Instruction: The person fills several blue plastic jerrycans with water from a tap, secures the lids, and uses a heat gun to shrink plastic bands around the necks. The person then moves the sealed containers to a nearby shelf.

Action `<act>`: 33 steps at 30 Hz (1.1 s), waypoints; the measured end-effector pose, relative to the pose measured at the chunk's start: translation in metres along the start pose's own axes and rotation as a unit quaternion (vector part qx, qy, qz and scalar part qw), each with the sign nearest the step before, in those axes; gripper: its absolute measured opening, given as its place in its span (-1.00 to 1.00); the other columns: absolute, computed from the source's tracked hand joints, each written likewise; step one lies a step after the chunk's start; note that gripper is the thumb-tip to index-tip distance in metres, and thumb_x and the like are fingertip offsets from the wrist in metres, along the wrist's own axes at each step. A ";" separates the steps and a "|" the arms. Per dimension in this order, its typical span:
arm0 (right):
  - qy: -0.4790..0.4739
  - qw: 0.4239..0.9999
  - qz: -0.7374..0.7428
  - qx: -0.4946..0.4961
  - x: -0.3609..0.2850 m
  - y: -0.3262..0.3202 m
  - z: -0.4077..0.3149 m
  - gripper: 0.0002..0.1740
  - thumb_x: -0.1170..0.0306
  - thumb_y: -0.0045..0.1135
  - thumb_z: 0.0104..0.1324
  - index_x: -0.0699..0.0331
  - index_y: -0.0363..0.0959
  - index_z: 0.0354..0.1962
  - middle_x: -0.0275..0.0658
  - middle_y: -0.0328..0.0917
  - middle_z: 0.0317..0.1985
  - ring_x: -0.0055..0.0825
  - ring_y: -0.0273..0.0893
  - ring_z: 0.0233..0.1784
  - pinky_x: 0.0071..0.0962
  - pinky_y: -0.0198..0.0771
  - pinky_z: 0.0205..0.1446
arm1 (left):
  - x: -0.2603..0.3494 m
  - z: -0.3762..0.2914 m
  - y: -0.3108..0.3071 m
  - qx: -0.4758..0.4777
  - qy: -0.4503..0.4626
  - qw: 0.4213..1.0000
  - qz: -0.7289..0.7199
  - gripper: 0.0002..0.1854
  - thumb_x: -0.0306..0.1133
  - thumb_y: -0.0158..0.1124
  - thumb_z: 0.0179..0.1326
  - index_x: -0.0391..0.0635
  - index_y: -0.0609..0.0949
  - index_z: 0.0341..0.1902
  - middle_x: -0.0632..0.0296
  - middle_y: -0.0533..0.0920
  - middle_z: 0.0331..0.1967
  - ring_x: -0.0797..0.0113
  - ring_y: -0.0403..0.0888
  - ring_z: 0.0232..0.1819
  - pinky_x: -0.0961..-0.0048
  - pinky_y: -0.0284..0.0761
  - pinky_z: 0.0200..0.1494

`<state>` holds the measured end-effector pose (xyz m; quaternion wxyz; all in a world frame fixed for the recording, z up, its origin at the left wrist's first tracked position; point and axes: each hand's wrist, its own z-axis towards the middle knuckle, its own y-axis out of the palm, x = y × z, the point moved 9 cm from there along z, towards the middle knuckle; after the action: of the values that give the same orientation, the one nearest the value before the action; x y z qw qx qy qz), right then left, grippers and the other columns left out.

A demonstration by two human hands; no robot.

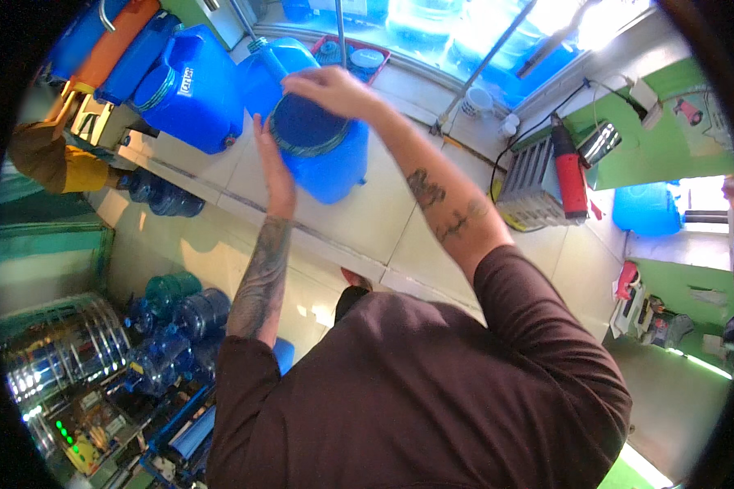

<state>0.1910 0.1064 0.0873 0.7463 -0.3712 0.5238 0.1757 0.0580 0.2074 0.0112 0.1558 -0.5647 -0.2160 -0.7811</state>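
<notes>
A blue plastic water container with a wide dark blue screw cap stands on the tiled counter before me. My right hand lies over the far edge of the cap, fingers bent; whether it grips the rim is not clear. My left hand is upright against the near left side of the cap and container, palm towards it, not wrapped round it. Close behind stands another blue container with a handle. To the left, a larger blue container with a wide cap leans or stands at the counter's edge.
A red crate holding caps sits by the window. At the right are a red heat gun on a metal rack, and a black cord. Metal rods rise near the window. Round water bottles stand low at the left. The counter edge is near me.
</notes>
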 end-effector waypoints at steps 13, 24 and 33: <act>-0.103 0.993 -0.039 -0.050 -0.005 -0.092 -0.174 -0.54 0.03 0.22 0.47 0.18 0.70 0.09 -0.17 0.76 0.04 -0.34 0.68 0.13 -0.33 0.46 0.32 | 0.045 -0.184 0.155 -0.021 0.004 0.979 0.202 -0.11 0.21 -0.27 0.63 -0.34 -0.01 0.66 -0.29 -0.38 0.69 -0.21 -0.52 0.72 -0.09 -0.46 0.66; -0.006 0.986 -0.070 0.150 -0.012 -0.188 -0.376 -0.58 0.15 0.11 0.56 0.29 0.65 0.11 -0.15 0.73 0.06 -0.43 0.64 0.13 -0.40 0.45 0.30 | 0.083 -0.312 0.259 -0.183 -0.074 0.951 0.238 -0.01 0.16 0.08 0.54 -0.30 -0.08 0.68 -0.34 -0.36 0.68 -0.33 -0.49 0.71 -0.19 -0.41 0.65; 0.022 0.943 0.105 0.316 -0.007 -0.249 -0.511 -0.64 0.16 0.12 0.59 0.29 0.63 0.01 -0.36 0.62 -0.35 -0.66 0.55 -0.23 -0.59 0.44 -0.08 | 0.137 -0.320 0.360 -0.310 0.335 0.765 0.455 -0.11 0.21 0.38 0.28 -0.14 0.43 0.50 -0.11 0.38 0.51 -0.14 0.20 0.60 -0.16 -0.01 0.62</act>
<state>0.0175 -0.4348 0.0959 0.7909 -0.0635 0.6046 0.0704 -0.0703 -0.2656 0.1130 0.3716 -0.3169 0.3865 -0.7824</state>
